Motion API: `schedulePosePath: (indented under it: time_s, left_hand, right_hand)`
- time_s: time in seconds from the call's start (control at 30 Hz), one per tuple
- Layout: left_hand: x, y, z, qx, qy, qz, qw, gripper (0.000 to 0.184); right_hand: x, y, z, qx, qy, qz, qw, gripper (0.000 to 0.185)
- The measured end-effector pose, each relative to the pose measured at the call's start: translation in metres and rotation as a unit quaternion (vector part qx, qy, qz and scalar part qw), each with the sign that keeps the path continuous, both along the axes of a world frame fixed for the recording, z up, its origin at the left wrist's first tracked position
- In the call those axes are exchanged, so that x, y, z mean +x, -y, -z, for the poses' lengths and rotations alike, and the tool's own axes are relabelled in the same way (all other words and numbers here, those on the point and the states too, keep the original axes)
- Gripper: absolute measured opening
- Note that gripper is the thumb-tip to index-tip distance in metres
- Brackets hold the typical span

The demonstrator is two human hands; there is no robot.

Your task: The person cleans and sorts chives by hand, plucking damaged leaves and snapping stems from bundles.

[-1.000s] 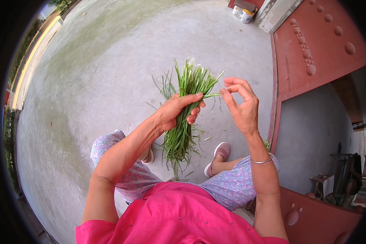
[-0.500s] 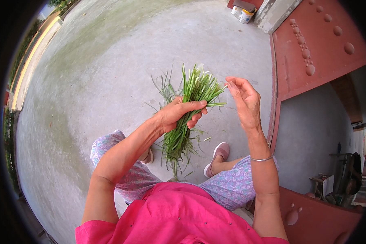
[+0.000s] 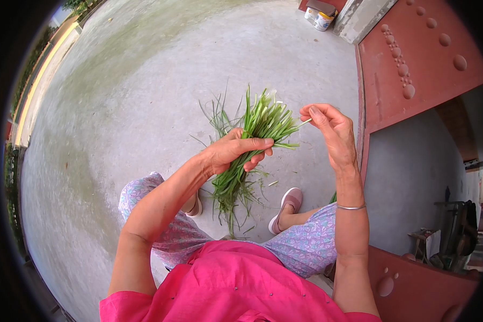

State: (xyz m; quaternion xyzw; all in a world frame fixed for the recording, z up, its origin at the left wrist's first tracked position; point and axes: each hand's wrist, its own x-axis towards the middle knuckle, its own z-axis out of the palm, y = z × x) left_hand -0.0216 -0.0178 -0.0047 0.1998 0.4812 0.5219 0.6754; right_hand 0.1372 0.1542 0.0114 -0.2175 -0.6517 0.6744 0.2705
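A thick bunch of garlic chives (image 3: pixel 267 121) is gripped by my left hand (image 3: pixel 233 152), thumb across the top and fingers curled around the stalks. Their pale cut ends fan up and to the right, while the dark leaves hang below the fist. To the right, my right hand (image 3: pixel 335 134) pinches the pale end of a single chive stalk (image 3: pixel 304 123) between thumb and fingertips. That stalk still reaches back toward the bunch. Thin loose leaves (image 3: pixel 218 115) show on the ground just behind the bunch.
Grey concrete ground (image 3: pixel 145 96) spreads ahead. My shoe (image 3: pixel 291 205) stands near scattered green scraps. On the right are a red metal door (image 3: pixel 418 59) and a doorway with stored items. A white bucket (image 3: pixel 322 20) sits by the far pillar. Some green shows beside my right knee.
My right hand has moved a little to the right and slightly down with the stalk end, drawing more of it out from the bunch. The left hand has barely moved.
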Motion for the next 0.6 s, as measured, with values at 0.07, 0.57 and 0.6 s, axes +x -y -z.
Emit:
schedulePosePath:
  time_s: [0.07,0.57,0.6]
  left_hand:
    - [-0.001,0.000,-0.001,0.004,-0.018,0.012,1.000,0.027]
    - [-0.006,0.002,-0.004,0.040,-0.046,0.035,0.998,0.026]
    - [-0.005,0.002,-0.004,0.042,-0.033,0.025,0.998,0.026]
  right_hand:
    - [0.001,0.000,0.002,0.019,0.012,-0.043,0.999,0.019]
    - [0.007,-0.004,0.001,-0.033,0.048,-0.071,0.996,0.019]
    - [0.008,-0.006,0.002,-0.045,0.043,-0.050,0.997,0.021]
